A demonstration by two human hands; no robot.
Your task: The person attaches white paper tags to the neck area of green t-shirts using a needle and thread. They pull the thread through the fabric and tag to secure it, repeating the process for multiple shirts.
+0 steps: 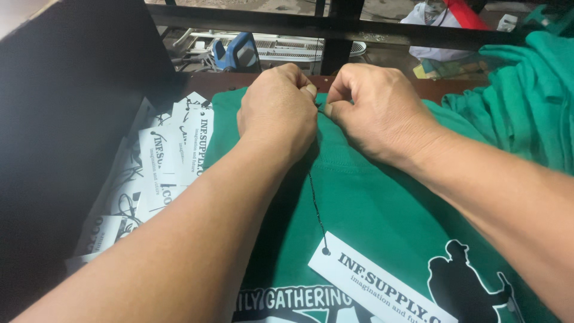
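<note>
1. Black cord (315,206) of a white paper hang tag (373,282) runs from a hole at the end of the tag up to the two hands, over a green shirt (365,203) that lies flat before the person.
2. Left hand (278,110) is closed, its fingers curled in, and it pinches the upper end of the cord at the far edge of the shirt.
3. Right hand (373,107) is also closed in a pinch, thumb against forefinger, and it holds the same spot; the two hands almost touch each other there.
4. The tag lies tilted on the lower part of the shirt, just beside a black print of a figure with a hat (463,287) and above a band of printed letters.
5. To the left of the shirt, a loose pile of more white tags with black cords (158,173) lies on the table, next to a big dark object (66,119).
6. To the right, a heap of green cloth (526,101) is crumpled, close to the right forearm.
7. Behind the hands, a dark metal bar (335,27) crosses the view, and a blue and grey thing (236,54) stands beyond it.
</note>
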